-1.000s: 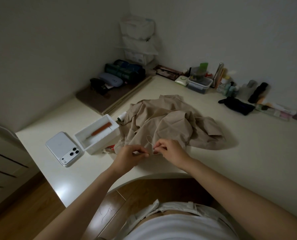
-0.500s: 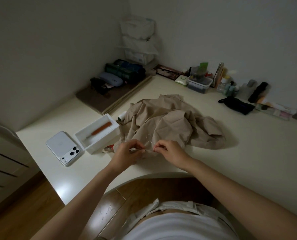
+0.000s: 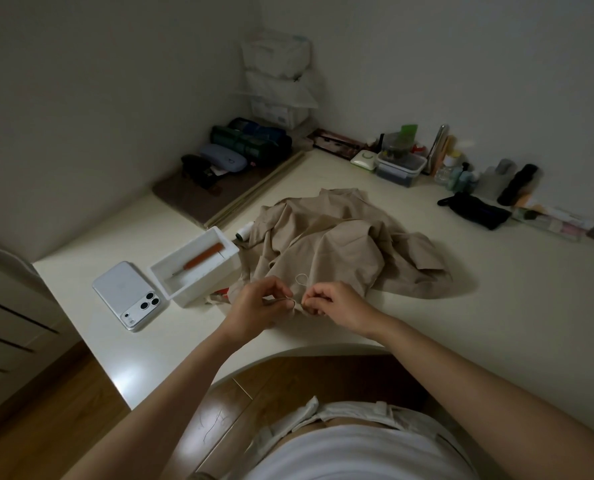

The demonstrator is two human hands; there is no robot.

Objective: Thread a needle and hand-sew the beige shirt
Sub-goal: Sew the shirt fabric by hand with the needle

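Note:
The beige shirt lies crumpled in the middle of the white desk. At its near hem my left hand pinches a thin needle that points right. My right hand pinches the shirt's edge close beside the needle tip. A pale thread loops up above the two hands, over the cloth. A white thread spool lies at the shirt's left edge, partly hidden by the fabric.
A white open box with an orange-handled tool sits left of the shirt, and a white phone lies beside it. Bottles, cases and a dark pouch line the back wall. The desk's curved front edge is just below my hands.
My left hand has drawn slightly closer to my right hand at the hem, and the thread loop has shifted a little. The shirt and other items have stayed put.

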